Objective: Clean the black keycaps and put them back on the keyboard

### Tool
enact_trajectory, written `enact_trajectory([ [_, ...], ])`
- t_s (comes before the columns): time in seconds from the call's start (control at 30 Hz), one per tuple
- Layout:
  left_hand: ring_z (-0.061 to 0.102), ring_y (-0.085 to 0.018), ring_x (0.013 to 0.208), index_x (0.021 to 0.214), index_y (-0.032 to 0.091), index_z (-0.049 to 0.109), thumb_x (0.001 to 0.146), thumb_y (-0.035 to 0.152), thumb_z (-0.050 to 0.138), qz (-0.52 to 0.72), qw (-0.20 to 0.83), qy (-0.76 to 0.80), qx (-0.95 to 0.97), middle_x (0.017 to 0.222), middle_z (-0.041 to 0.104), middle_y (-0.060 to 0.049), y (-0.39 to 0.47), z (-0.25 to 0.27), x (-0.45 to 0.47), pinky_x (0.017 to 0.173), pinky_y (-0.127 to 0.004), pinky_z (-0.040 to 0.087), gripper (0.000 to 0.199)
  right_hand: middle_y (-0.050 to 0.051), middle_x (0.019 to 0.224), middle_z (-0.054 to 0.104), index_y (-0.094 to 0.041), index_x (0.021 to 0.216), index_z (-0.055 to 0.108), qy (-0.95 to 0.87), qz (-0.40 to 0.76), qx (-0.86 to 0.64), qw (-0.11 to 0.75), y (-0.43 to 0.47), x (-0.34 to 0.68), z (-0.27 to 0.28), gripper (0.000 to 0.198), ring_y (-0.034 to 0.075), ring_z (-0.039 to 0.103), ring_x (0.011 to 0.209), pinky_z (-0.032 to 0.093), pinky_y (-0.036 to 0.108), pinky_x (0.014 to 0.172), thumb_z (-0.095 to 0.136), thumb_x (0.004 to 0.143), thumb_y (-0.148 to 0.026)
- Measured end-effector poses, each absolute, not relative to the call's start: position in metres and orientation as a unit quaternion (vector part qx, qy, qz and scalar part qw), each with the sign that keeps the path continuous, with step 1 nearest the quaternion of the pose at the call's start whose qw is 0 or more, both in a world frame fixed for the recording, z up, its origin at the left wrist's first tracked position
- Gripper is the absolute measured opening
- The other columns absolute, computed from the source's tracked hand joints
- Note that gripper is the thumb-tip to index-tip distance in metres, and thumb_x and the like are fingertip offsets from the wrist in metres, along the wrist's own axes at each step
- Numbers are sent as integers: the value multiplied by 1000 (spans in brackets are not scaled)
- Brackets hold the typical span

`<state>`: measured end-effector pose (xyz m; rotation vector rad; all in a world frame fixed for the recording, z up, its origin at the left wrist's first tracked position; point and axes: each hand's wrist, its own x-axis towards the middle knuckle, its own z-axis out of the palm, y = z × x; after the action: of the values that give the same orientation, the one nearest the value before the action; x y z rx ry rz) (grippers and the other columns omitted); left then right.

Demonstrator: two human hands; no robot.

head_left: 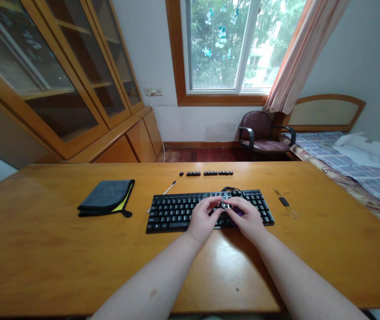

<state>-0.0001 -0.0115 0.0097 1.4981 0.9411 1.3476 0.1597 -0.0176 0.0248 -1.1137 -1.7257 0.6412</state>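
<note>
A black keyboard (173,210) lies in the middle of the wooden table (43,249). Both my hands rest over its right half. My left hand (202,218) and my right hand (246,217) meet at their fingertips on a small dark keycap (222,205) just above the keys. A purple object (239,213) shows under my right hand; what it is I cannot tell. A row of removed black keycaps (210,173) is laid out on the table beyond the keyboard.
A folded dark cloth with a yellow edge (107,197) lies left of the keyboard. A thin white stick (169,188) lies near the keyboard's top left. A small clear tool (285,202) sits to the right. Behind stand a chair (260,132), cabinets and a bed.
</note>
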Motion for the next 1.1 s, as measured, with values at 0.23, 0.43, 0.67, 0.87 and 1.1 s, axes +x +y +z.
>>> enact_trajectory([
  [0.23, 61, -16, 94, 96, 19, 64, 79, 15, 57, 542, 406, 386, 626, 99, 64, -6, -13, 15, 0, 88, -34, 50, 18, 6, 90, 66, -24, 91, 66, -696, 241, -474, 482, -18, 158, 25, 16, 20, 61, 82, 50, 36, 75, 60, 79, -32],
  [0.43, 61, -18, 95, 95, 20, 68, 76, 20, 62, 535, 404, 364, 647, 101, 64, -8, -12, 20, -3, 86, -36, 51, 20, 5, 86, 66, -23, 84, 65, -676, 242, -489, 495, -18, 159, 24, 15, 20, 61, 81, 50, 36, 76, 63, 76, -35],
  [0.67, 61, -18, 100, 109, 18, 61, 82, 18, 54, 524, 479, 381, 592, 104, 65, -8, -10, 19, -2, 92, -35, 47, 29, 6, 86, 66, -22, 84, 64, -695, 241, -475, 483, -19, 159, 26, 12, 20, 61, 83, 49, 36, 78, 60, 80, -32],
  [0.87, 59, -18, 105, 121, 16, 50, 84, 15, 48, 515, 541, 358, 560, 108, 65, -10, -10, 15, 1, 96, -36, 44, 37, 6, 90, 66, -25, 96, 65, -710, 228, -470, 473, -17, 161, 24, 20, 20, 60, 82, 50, 37, 77, 61, 79, -33],
  [1.1, 58, -16, 105, 122, 18, 48, 83, 13, 48, 518, 551, 345, 556, 121, 56, -11, -10, 13, 0, 96, -33, 44, 40, 6, 89, 64, -25, 95, 68, -731, 223, -462, 450, -17, 159, 23, 18, 19, 61, 84, 50, 35, 78, 61, 79, -30],
])
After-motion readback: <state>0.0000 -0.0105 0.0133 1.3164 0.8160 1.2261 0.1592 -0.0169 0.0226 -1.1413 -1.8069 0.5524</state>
